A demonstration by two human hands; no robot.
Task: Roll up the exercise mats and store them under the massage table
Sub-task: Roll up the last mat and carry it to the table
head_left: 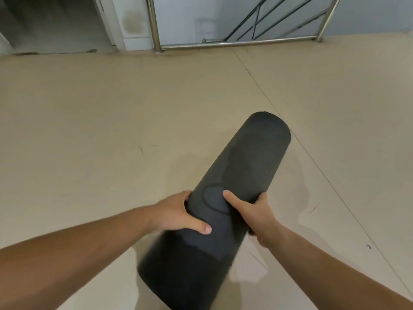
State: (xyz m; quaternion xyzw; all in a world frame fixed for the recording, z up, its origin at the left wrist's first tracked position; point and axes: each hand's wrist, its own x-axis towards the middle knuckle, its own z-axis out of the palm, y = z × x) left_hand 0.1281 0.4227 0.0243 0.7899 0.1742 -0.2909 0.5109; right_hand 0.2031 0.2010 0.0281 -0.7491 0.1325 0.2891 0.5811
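We hold rolled dark mat (pixel 225 198) between both hands, above beige floor (pixel 89 130). Left hand (pixel 178 213) wrapped on left side, right hand (pixel 252 211) wrapped on right side. Far end points toward railing (pixel 234 42).

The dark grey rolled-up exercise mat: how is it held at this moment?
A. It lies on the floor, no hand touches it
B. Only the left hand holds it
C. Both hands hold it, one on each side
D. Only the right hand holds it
C: the left hand and the right hand grip opposite sides of the dark grey rolled-up exercise mat, thumbs lying on its top surface.
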